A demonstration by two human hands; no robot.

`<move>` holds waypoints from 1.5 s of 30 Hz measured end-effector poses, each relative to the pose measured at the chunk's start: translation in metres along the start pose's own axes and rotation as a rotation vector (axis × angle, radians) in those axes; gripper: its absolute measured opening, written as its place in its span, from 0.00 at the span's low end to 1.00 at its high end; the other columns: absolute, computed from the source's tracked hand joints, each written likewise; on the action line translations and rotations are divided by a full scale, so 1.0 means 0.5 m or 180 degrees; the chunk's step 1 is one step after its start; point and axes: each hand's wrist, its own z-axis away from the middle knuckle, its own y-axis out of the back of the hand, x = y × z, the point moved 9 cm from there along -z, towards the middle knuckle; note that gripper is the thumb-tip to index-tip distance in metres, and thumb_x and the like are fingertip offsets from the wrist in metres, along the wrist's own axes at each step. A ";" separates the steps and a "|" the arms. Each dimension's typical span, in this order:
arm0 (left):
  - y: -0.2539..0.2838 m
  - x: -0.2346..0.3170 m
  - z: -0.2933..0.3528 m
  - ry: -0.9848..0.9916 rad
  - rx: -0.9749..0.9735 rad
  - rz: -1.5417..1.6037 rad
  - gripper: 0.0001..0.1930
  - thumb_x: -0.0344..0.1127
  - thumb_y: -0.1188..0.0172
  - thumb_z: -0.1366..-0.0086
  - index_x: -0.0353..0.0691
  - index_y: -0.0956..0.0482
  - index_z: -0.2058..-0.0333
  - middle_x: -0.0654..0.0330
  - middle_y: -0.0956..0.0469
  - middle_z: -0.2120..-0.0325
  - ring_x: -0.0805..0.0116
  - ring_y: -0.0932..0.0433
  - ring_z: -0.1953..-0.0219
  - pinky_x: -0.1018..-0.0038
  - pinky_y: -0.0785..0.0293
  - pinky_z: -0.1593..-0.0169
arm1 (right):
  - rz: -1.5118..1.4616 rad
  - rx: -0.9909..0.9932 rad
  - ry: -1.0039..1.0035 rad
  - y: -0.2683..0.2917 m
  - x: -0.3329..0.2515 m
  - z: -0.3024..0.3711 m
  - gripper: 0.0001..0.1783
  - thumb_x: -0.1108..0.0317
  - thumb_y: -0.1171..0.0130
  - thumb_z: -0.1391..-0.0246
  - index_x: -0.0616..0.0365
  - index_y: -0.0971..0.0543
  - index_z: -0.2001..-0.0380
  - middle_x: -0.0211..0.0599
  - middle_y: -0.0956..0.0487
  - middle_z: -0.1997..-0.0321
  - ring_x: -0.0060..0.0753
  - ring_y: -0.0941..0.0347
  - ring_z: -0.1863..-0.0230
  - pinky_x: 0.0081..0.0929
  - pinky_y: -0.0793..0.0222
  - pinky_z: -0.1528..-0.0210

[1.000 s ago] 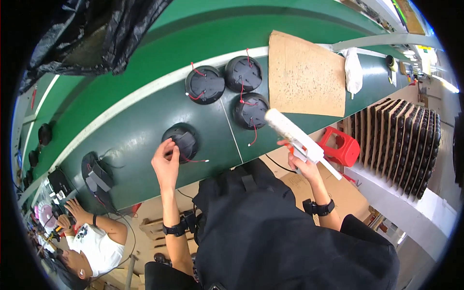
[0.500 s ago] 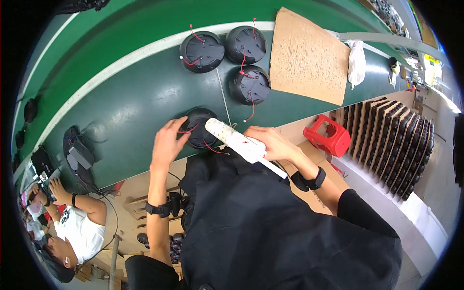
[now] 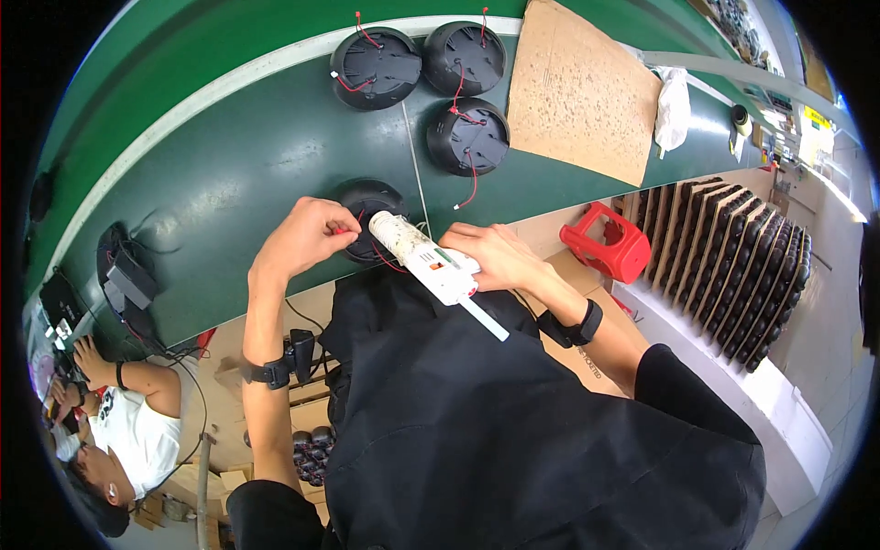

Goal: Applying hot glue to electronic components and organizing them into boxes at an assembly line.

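Observation:
My right hand (image 3: 495,259) is closed around a white hot glue gun (image 3: 435,270), with a pale glue stick (image 3: 488,319) jutting from its rear end. The gun's spattered front end lies over a round black plastic housing (image 3: 365,194) at the near edge of the bench, hiding part of it. At the housing's left side, my left hand (image 3: 307,236) pinches a red wire (image 3: 345,231) between thumb and fingers. Another red wire (image 3: 385,260) trails from the housing beside the gun. The nozzle tip is hidden from view.
Three similar black housings (image 3: 378,69) with red wires stand farther back on the green bench (image 3: 229,174). Right of them lie a cardboard sheet (image 3: 582,96) and a white bag (image 3: 673,108). A red stool (image 3: 607,243) stands beside stacked trays (image 3: 724,261). A co-worker (image 3: 137,431) sits at left.
My left hand has drawn back left from the housing, its fingers now pinched on the red wire. The glue gun has turned slightly in my right hand. The whole view has shifted.

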 end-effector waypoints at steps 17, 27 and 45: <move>0.047 -0.019 -0.031 0.0093 0.1169 0.0149 0.08 0.28 0.36 0.40 0.32 0.17 0.62 0.51 0.16 0.70 0.64 0.16 0.67 0.71 0.21 0.60 | 0.0401 0.0220 -0.0015 -0.027 -0.001 -0.016 0.24 0.68 0.35 0.63 0.51 0.26 0.57 0.35 0.24 0.62 0.51 0.24 0.66 0.44 0.28 0.66; -0.001 -0.046 0.055 0.0209 0.0692 0.0148 0.06 0.25 0.37 0.41 0.31 0.17 0.65 0.54 0.18 0.71 0.67 0.19 0.68 0.72 0.22 0.60 | 0.0467 0.0289 -0.0065 -0.018 0.003 -0.008 0.23 0.65 0.34 0.62 0.51 0.25 0.57 0.36 0.23 0.64 0.51 0.23 0.64 0.44 0.27 0.65; 0.038 -0.098 0.039 -0.0020 0.2421 0.1755 0.24 0.42 0.44 0.30 0.34 0.33 0.41 0.45 0.19 0.56 0.56 0.20 0.52 0.65 0.27 0.47 | -0.0163 0.0617 0.0494 0.013 -0.019 0.027 0.26 0.61 0.37 0.58 0.55 0.24 0.52 0.36 0.22 0.49 0.51 0.23 0.55 0.40 0.25 0.57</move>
